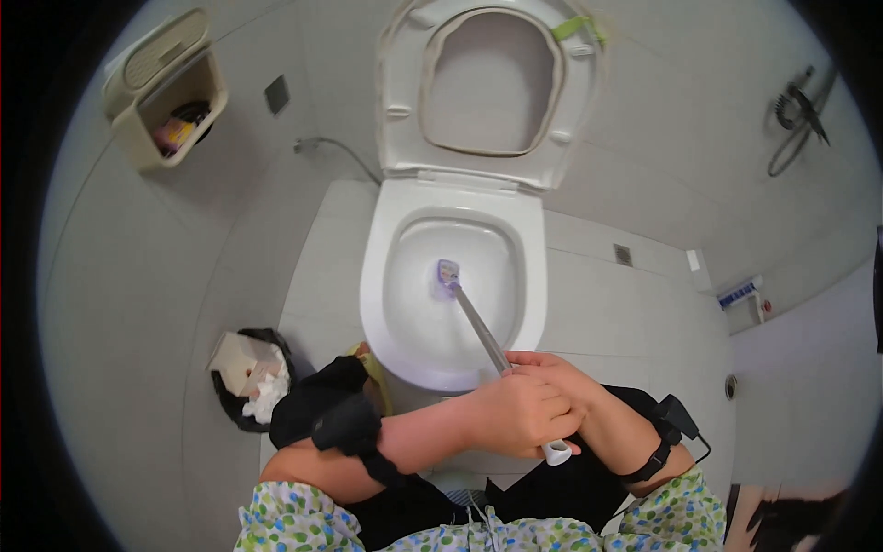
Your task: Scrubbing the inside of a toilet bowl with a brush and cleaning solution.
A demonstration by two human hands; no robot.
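A toilet brush (482, 329) with a grey stick and a purple head (448, 272) reaches into the bowl of a white toilet (533, 276). Its head rests against the inside of the bowl. My left hand (524, 414) is wrapped round the lower part of the handle, close to its white end. My right hand (556, 375) grips the handle too, partly hidden behind the left, with its fingers near the stick. The lid and seat (405, 101) stand raised at the back.
At lower left a black-lined waste bin (241, 425) holds crumpled tissue and a carton. An open beige wall box (152, 138) hangs at upper left. A hose (345, 152) runs to the toilet. A shower hose (782, 152) hangs at right, above a floor drain (623, 254).
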